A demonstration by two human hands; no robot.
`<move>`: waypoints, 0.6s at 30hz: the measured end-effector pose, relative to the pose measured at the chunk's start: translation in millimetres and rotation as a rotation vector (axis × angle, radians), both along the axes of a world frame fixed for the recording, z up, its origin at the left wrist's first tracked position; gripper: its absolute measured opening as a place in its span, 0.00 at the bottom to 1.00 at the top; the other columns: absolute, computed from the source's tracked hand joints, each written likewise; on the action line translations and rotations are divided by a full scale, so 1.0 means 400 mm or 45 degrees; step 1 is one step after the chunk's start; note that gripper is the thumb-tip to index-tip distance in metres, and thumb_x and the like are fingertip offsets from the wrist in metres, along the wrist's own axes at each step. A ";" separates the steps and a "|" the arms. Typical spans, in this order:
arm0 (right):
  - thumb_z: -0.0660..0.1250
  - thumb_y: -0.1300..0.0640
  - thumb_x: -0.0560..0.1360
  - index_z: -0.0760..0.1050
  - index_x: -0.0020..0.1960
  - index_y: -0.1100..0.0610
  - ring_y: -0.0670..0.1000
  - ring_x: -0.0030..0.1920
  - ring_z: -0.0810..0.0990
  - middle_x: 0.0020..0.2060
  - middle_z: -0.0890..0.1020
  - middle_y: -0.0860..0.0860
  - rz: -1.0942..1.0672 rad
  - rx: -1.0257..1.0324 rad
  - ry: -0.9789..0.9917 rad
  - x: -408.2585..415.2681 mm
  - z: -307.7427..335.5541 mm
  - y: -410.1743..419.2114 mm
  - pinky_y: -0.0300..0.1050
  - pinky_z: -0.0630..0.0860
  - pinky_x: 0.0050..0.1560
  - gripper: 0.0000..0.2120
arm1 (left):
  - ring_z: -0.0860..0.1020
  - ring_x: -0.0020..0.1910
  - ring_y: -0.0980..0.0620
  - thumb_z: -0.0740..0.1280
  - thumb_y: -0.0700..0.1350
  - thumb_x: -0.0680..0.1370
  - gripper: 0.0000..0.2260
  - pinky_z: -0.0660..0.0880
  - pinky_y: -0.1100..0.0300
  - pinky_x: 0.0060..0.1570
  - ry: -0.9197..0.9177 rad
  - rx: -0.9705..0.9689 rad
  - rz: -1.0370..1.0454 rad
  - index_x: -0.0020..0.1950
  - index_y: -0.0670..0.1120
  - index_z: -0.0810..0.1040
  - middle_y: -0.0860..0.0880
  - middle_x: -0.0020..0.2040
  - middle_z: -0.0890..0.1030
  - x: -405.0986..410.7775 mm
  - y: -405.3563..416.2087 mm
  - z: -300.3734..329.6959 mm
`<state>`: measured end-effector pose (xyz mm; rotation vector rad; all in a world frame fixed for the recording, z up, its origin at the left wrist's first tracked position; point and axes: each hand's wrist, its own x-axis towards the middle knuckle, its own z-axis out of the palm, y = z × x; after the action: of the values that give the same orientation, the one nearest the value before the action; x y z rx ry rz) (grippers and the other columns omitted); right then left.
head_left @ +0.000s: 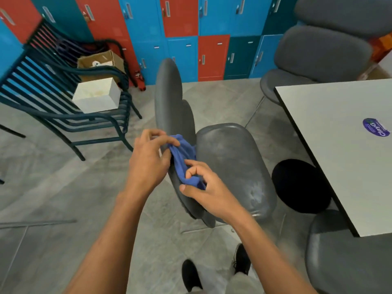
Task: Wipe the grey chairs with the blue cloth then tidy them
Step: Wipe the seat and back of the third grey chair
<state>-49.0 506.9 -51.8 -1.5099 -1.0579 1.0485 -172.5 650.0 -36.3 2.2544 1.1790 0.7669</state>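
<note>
The blue cloth (184,160), pinched between the left hand (148,158) and right hand (203,187) with fingers curled round it above the grey chair (231,166) backrest, is best bunched into a pad before being pressed along the dusty seat.

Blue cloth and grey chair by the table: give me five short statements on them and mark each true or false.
1. Both hands hold the blue cloth. True: the left hand and right hand each grip it.
2. The cloth lies spread on the white table. False: it is bunched at the backrest of the grey chair.
3. A white box sits on the stacked dark metal chairs. True.
4. The grey chair's seat looks spotless. False: pale smudges show on it.
5. The lockers are all grey. False: they are blue, red and teal.
</note>
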 end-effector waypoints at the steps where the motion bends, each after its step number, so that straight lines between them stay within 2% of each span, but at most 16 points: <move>1: 0.74 0.57 0.74 0.77 0.44 0.50 0.36 0.71 0.69 0.66 0.74 0.41 -0.011 0.003 -0.002 -0.006 -0.001 0.002 0.30 0.64 0.66 0.06 | 0.76 0.60 0.53 0.70 0.36 0.76 0.16 0.76 0.54 0.55 -0.077 -0.061 -0.005 0.50 0.59 0.85 0.54 0.58 0.73 -0.014 0.002 -0.010; 2: 0.72 0.51 0.74 0.78 0.44 0.50 0.36 0.71 0.68 0.65 0.75 0.43 -0.008 0.016 0.042 -0.010 0.008 0.004 0.32 0.64 0.68 0.05 | 0.76 0.59 0.58 0.70 0.35 0.77 0.17 0.76 0.57 0.56 -0.157 -0.133 -0.010 0.49 0.59 0.85 0.53 0.59 0.74 -0.024 0.002 -0.021; 4: 0.65 0.42 0.76 0.81 0.43 0.52 0.37 0.70 0.70 0.63 0.77 0.47 -0.035 0.049 0.134 -0.010 0.012 0.010 0.34 0.65 0.69 0.15 | 0.76 0.60 0.64 0.69 0.35 0.78 0.18 0.75 0.62 0.62 -0.348 -0.346 -0.006 0.48 0.60 0.84 0.50 0.61 0.76 -0.035 -0.002 -0.039; 5: 0.63 0.43 0.79 0.82 0.44 0.53 0.38 0.69 0.72 0.62 0.78 0.48 -0.079 0.059 0.148 -0.009 0.006 0.016 0.36 0.66 0.68 0.16 | 0.78 0.61 0.62 0.68 0.34 0.77 0.18 0.75 0.58 0.66 -0.474 -0.472 0.015 0.49 0.59 0.85 0.49 0.62 0.78 -0.036 -0.008 -0.044; 7: 0.63 0.52 0.83 0.82 0.52 0.52 0.39 0.65 0.75 0.62 0.79 0.49 -0.187 0.056 0.157 -0.018 -0.008 0.031 0.38 0.68 0.66 0.09 | 0.82 0.57 0.52 0.64 0.33 0.78 0.18 0.80 0.45 0.62 -0.729 -0.688 0.089 0.56 0.54 0.84 0.48 0.60 0.81 -0.038 -0.017 -0.052; 8: 0.64 0.55 0.83 0.80 0.58 0.51 0.39 0.64 0.76 0.63 0.78 0.48 -0.231 0.049 0.118 -0.026 -0.017 0.042 0.38 0.69 0.66 0.08 | 0.83 0.54 0.51 0.62 0.32 0.80 0.18 0.81 0.45 0.58 -0.810 -0.769 0.135 0.60 0.51 0.83 0.49 0.58 0.83 -0.036 -0.018 -0.052; 9: 0.66 0.56 0.82 0.77 0.63 0.47 0.39 0.64 0.75 0.64 0.76 0.47 -0.256 0.048 0.049 -0.037 -0.027 0.052 0.38 0.69 0.67 0.11 | 0.83 0.53 0.53 0.60 0.32 0.81 0.18 0.82 0.47 0.57 -0.851 -0.806 0.174 0.63 0.49 0.81 0.51 0.59 0.83 -0.030 -0.015 -0.050; 11: 0.67 0.54 0.81 0.71 0.67 0.39 0.39 0.67 0.71 0.65 0.71 0.43 -0.260 0.048 -0.098 -0.060 -0.041 0.068 0.35 0.67 0.70 0.18 | 0.82 0.56 0.56 0.59 0.35 0.83 0.18 0.81 0.46 0.59 -0.826 -0.810 0.200 0.67 0.51 0.78 0.53 0.65 0.79 -0.015 0.000 -0.056; 13: 0.66 0.51 0.82 0.67 0.70 0.35 0.42 0.70 0.68 0.66 0.68 0.42 -0.252 0.029 -0.199 -0.073 -0.048 0.078 0.36 0.64 0.71 0.20 | 0.79 0.63 0.55 0.60 0.42 0.84 0.16 0.78 0.45 0.65 -0.786 -0.799 0.170 0.69 0.56 0.74 0.53 0.70 0.75 0.001 0.020 -0.071; 15: 0.64 0.49 0.82 0.66 0.73 0.37 0.44 0.69 0.68 0.64 0.68 0.42 -0.263 0.016 -0.309 -0.077 -0.049 0.075 0.37 0.64 0.69 0.21 | 0.75 0.69 0.55 0.60 0.49 0.83 0.18 0.74 0.46 0.70 -0.742 -0.803 0.164 0.73 0.59 0.70 0.54 0.74 0.72 0.016 0.035 -0.079; 18: 0.61 0.46 0.82 0.65 0.76 0.41 0.44 0.66 0.67 0.62 0.68 0.43 -0.265 -0.036 -0.455 -0.089 -0.043 0.074 0.41 0.66 0.68 0.23 | 0.71 0.71 0.56 0.55 0.51 0.87 0.21 0.68 0.54 0.74 -0.714 -0.925 0.169 0.81 0.54 0.62 0.53 0.77 0.69 0.042 0.058 -0.087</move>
<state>-84.8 536.3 -69.2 -1.8314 -1.1003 0.6661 -155.5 673.2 -71.2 1.2724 1.0917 0.7821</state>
